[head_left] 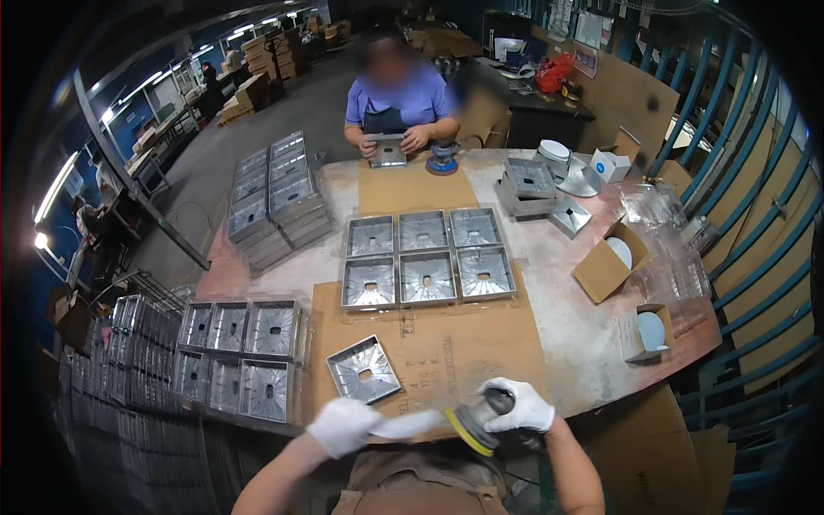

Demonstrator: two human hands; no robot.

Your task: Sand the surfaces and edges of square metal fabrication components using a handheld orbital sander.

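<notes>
My right hand (525, 407), in a white glove, grips a sander (468, 429) by its dark top. The sander is tilted, with the yellow edge of its round pad toward my left hand. My white-gloved left hand (342, 427) is closed on a thin, flat white piece (410, 424), smeared by motion, which reaches toward the pad. Just beyond my left hand, one square metal tray (364, 369) with a central opening lies at an angle on the cardboard (506, 360).
Clear plastic packs of metal trays (427, 276) sit mid-table, with more stacked left (279, 193) and front left (240, 330). Open boxes of white discs (651, 330) stand right. Opposite, a co-worker (399, 103) holds a tray (389, 153) beside another sander (443, 159).
</notes>
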